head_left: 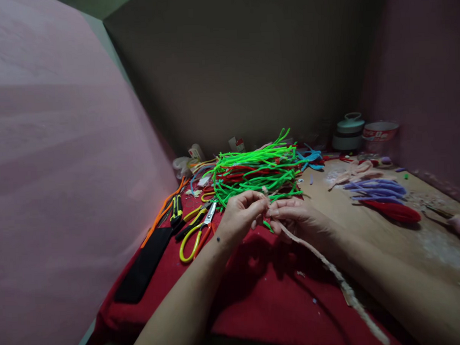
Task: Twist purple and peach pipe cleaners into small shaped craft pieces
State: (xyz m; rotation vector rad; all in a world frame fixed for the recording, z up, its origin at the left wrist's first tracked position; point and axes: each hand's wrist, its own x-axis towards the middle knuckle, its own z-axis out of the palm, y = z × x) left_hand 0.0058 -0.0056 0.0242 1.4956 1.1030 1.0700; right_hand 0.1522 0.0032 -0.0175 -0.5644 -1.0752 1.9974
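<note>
A pale pink pipe cleaner (327, 264) runs from between my hands down toward the bottom right, its fuzzy length hanging over the red cloth. My left hand (243, 212) pinches its upper end with thumb and fingers closed. Close beside it, my right hand (297, 215) is also closed on the pipe cleaner, the fingertips of both hands nearly touching. A short tip of the strand pokes up above the fingers. Just behind the hands lies a big pile of green pipe cleaners (253, 179) with red ones among them.
Scissors (200, 236), pliers (194, 219), a utility knife (176, 209) and a black strip (144, 266) lie at left on the red cloth (253, 302). Purple pipe cleaners (377, 190) and a red bundle (395, 210) are at right. A lidded container (348, 133) and a tub (380, 132) stand behind.
</note>
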